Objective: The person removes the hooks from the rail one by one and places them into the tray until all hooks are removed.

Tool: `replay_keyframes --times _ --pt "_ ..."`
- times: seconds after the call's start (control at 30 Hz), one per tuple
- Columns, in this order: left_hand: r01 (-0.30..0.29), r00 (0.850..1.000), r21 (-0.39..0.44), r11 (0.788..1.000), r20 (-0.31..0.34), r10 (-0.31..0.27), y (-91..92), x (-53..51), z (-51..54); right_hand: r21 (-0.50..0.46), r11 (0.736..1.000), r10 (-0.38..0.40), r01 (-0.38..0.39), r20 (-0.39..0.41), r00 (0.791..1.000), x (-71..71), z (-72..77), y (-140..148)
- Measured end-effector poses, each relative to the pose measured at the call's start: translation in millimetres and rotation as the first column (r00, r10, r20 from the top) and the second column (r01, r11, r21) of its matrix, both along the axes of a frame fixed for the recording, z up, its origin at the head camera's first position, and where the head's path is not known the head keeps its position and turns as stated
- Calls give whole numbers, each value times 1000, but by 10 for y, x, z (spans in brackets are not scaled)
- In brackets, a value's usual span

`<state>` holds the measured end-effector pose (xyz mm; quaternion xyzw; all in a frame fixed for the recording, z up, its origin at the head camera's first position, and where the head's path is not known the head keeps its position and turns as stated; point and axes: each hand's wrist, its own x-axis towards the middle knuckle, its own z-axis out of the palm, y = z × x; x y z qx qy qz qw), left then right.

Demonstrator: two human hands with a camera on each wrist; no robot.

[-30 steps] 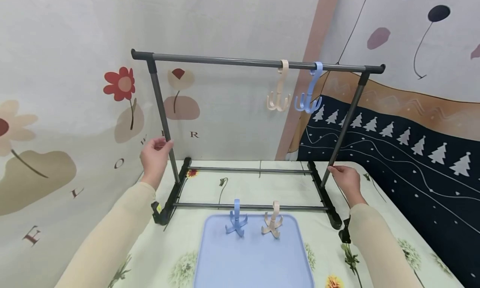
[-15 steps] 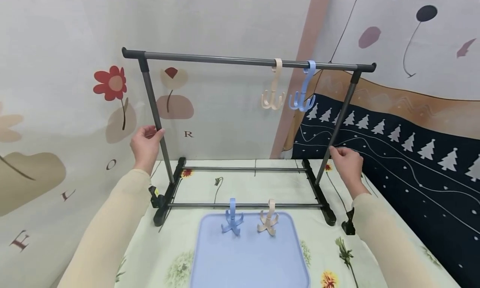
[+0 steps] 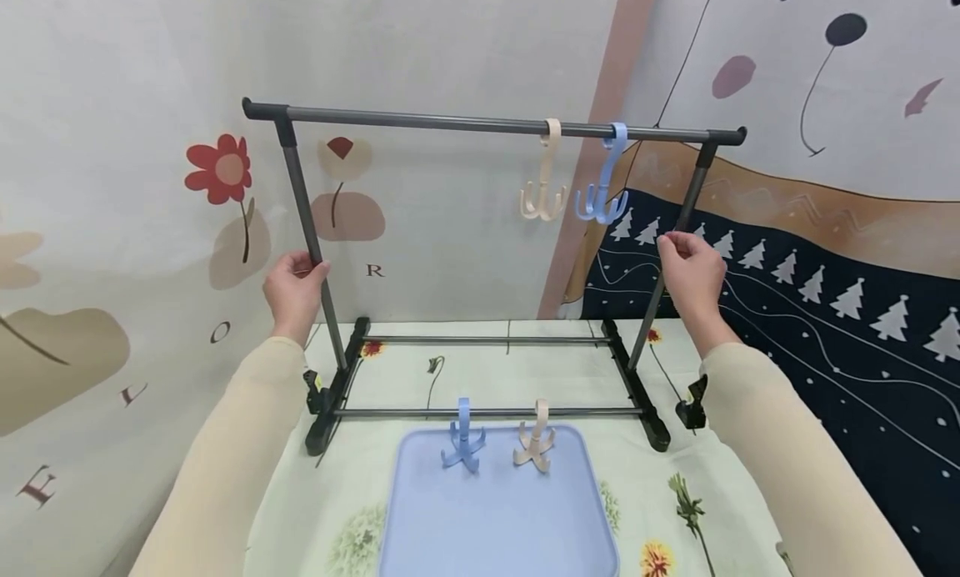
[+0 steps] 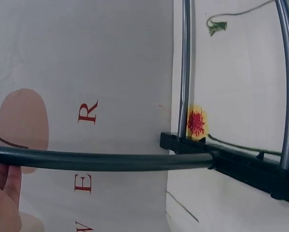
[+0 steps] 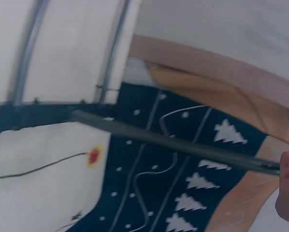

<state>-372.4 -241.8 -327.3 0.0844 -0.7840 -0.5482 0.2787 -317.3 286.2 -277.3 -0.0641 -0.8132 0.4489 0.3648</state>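
A dark grey garment rack point(image 3: 412, 121) stands on the table, with slanting side posts and black feet. My left hand point(image 3: 295, 298) grips its left post point(image 3: 302, 195) around mid-height, thumb to the right of the pole. Slightly higher on the other side, my right hand point(image 3: 692, 281) pinches the right post point(image 3: 647, 331); the left wrist and right wrist views show fingers at each pole. From the top bar's right half hang a beige hook point(image 3: 545, 200) and a blue hook point(image 3: 602, 202), each with several prongs.
A light blue tray point(image 3: 498, 519) lies in front of the rack. At its far edge are another blue hook point(image 3: 463, 444) and another beige hook point(image 3: 536, 445). A flower-print cloth point(image 3: 300, 510) covers the table. Printed fabric point(image 3: 465, 27) hangs behind.
My right hand has moved up along the right post. My left hand rose slightly on its post, then stayed there. The hooks keep their places; the view has shifted a little.
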Motion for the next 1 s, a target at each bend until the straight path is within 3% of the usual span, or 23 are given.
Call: replay_keyframes --times 0.5,0.77,1.0 --pt "28 1000 -47 999 11 -27 -39 21 -37 -69 995 62 -65 -38 997 -62 690 -495" --pt "22 1000 -45 999 13 -22 -67 40 -28 -112 992 55 -61 -51 997 -150 881 -780" --pt "22 1000 -21 1000 -1 -22 -23 33 -13 -164 986 18 -26 -51 999 -231 934 -941"
